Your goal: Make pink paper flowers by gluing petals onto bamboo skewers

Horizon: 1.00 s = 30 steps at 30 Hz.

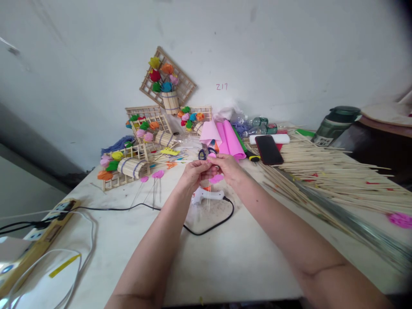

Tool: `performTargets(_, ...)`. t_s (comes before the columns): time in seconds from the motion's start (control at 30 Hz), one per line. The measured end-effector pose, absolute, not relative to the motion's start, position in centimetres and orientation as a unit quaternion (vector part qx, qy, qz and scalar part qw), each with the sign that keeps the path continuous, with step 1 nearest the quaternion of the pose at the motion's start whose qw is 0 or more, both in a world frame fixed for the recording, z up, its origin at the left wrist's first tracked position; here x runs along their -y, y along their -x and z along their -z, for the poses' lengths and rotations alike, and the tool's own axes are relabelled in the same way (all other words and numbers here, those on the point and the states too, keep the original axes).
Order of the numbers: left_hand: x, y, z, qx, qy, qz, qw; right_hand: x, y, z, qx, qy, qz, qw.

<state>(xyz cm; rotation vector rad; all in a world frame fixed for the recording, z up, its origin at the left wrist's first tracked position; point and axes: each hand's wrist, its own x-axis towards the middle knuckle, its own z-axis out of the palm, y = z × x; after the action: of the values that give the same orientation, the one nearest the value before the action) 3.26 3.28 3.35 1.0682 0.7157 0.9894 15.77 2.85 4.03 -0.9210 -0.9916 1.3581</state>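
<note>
The pale, stained table [238, 266] carries 1 white glue gun [212, 194] with its black cord [197, 234], a yellowish power strip [59, 227], spread wooden sticks [322, 169], rolled pink paper [230, 139] and pink petals [158, 174] on thin wires [154, 189].

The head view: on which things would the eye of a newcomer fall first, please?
Probably first on the tilted lattice panel with bright flowers, at the wall, left of the upper middle. Next come the left hand and right hand, meeting near the centre at a small pink piece. On the right, many thin sticks spread over the table.
</note>
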Motion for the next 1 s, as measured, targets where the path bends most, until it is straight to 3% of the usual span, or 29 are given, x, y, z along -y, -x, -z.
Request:
performTargets(0.3,-3.3,-3.4,-3.6,-0.349,-0.468,-0.412,0.7,-3.4,-15.6,-3.1,0.443,0.408,-0.508,0.616)
performTargets(1.0,-3.1,-3.4,-3.8,-0.348,-0.469,-0.415,0.698,-3.0,-15.8,-4.2,0.418,0.397,-0.546,0.608)
